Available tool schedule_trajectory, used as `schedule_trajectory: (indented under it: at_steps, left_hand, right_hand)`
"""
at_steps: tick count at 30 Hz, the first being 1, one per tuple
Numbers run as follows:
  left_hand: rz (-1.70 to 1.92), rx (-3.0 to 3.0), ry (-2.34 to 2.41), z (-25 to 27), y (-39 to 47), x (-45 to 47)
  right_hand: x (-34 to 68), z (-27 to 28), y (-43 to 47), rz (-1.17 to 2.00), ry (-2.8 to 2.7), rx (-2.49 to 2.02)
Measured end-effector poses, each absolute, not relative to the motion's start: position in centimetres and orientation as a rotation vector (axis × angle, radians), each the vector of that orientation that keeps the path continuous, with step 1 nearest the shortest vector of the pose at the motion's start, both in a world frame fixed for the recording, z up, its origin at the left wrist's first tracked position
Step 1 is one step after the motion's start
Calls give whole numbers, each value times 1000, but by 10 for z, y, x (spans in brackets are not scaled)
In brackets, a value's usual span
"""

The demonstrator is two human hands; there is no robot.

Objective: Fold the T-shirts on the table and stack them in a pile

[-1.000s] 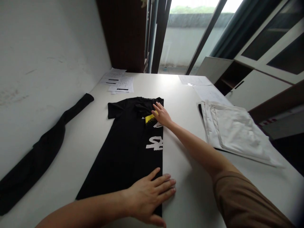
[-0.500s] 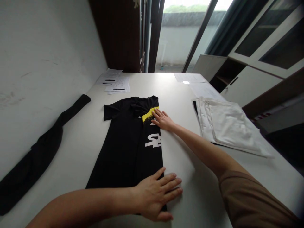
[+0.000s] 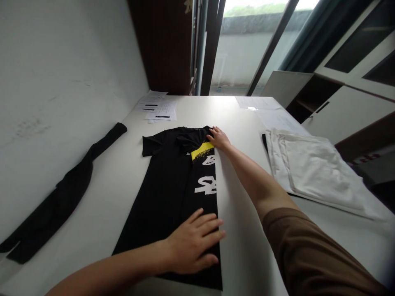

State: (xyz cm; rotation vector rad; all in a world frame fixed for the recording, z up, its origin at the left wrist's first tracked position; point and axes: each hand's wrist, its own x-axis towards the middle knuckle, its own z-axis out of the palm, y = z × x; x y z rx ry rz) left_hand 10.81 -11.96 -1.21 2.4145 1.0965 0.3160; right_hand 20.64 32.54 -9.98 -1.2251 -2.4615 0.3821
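A black T-shirt (image 3: 163,193) lies on the white table with its right side folded inward, showing a yellow band and white lettering. My left hand (image 3: 196,242) rests spread over the lower part of the shirt, its fingertips reaching the folded right edge. Farther up, my right hand (image 3: 218,137) touches the top right corner by the shoulder, fingers stretched out. The shirt's left sleeve points out to the side; my left forearm hides part of the lower hem.
Along the wall at the left lies a long black folded garment (image 3: 70,193). White folded cloth (image 3: 314,168) sits at the right of the table (image 3: 243,230). Papers (image 3: 160,109) lie at the far left, more sheets (image 3: 259,102) at the far right. A white cabinet (image 3: 352,111) stands beyond.
My right hand has slid up from the yellow band to the shirt's top corner. My left hand has shifted left and slightly up, uncovering the bottom right corner. The view has turned slightly left.
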Motion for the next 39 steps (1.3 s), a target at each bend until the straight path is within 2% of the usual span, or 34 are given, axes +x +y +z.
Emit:
schedule_trajectory:
  at_steps: [7,13,17,20,28,31,34,39]
  left_hand:
    - [510,2044,2192,-25,-108,-4]
    - [293,1945,2537,-44,-145,-27]
    - [201,1945,2595,-46,-152,-9]
    - [230,1907,2644,-45,-147,-7]
    - [232,1655,2645,-38,-160,-19]
    - [217,1622,2538,-32,-164,-19]
    - [250,1582,2412,-24,-168,-26]
    - [446,1762,1902,-4,-174,-30]
  right_hand:
    - [197,-84,275,375,-2311,-1033]
    - [103,-58,203,587,-2507,-695]
    - [2,-52,143,710,-2581,-725]
    - [-53,-56,107,563,-2619,-842]
    - [-86,-66,101,395,-2508,-1117]
    - [-87,-59,115,516,-2479,-1174]
    - [-84,-47,136,788,-2301,-1296]
    - [-59,-29,181,1028,-1896,-1317]
